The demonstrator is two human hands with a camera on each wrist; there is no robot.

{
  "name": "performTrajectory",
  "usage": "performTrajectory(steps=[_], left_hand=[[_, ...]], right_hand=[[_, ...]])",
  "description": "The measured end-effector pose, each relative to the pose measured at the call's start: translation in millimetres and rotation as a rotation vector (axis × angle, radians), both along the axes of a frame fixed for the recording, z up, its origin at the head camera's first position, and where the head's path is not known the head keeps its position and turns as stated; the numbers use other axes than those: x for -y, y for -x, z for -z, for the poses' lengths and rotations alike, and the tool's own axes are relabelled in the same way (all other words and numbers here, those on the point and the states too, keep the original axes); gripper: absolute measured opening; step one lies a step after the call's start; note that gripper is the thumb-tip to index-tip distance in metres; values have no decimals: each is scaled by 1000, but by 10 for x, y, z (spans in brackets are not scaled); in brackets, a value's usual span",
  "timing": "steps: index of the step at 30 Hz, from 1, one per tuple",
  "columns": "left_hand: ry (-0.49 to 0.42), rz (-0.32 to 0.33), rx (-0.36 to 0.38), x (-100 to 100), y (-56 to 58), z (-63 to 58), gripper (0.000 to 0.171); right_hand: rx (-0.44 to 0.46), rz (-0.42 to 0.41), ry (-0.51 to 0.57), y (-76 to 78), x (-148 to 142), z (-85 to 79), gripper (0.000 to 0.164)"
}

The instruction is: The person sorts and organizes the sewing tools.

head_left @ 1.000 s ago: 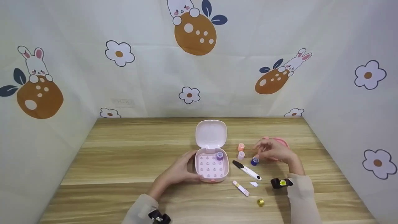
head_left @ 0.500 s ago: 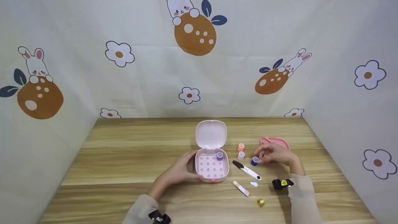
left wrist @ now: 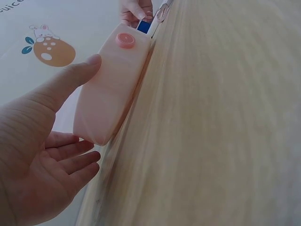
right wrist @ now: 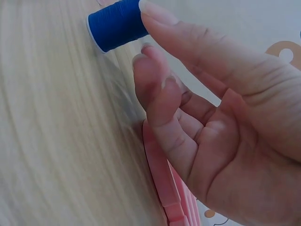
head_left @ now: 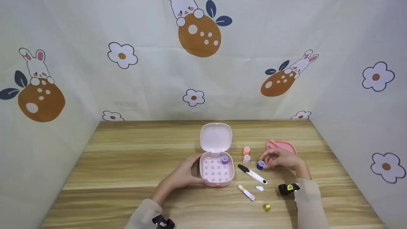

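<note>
My left hand (head_left: 182,174) holds the open pink sewing box (head_left: 217,183) at its left side. In the left wrist view its thumb lies on the box's edge and its fingers spread at the near end. Inside, rows of small pegs show, with a purple thread spool (head_left: 224,160) in the back right corner. My right hand (head_left: 281,159) is at a blue thread spool (right wrist: 120,23) standing on the table. Its thumb tip overlaps the spool's top end, while the fingers bend loosely beside it. An orange spool (head_left: 246,150) and a pale pink spool (head_left: 246,159) stand between box and right hand.
A pink lid-like piece (head_left: 283,145) lies behind my right hand. Right of the box are a white tool with a black tip (head_left: 254,175), a patterned strip (head_left: 246,192), a small white cloud-shaped piece (head_left: 259,188) and a gold thimble (head_left: 266,207). Printed cloth walls surround the table.
My right hand has moved slightly off the pink piece, then back a little to the blue spool's side. The left hand and the box have stayed put.
</note>
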State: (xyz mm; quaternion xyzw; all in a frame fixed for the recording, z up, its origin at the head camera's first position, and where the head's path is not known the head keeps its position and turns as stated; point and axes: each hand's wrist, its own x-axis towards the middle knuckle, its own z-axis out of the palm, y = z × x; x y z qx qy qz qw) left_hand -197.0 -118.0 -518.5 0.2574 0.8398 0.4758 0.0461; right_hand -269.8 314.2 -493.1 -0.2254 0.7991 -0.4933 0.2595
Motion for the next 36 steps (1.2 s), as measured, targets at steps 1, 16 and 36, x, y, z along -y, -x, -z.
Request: performTrajectory(steps=[1,16,36], left_hand=[[3,-6,2,0,-5,0,98],[11,-19,-5,-3,-16,1,101],[-14,0,4,1,-15,-6,101]], right_hand=[[-4,-2,2,-1,0,1,37],[-22,2,8,2,7,25,34],[-228,98,-74,-95,180,-218,26]])
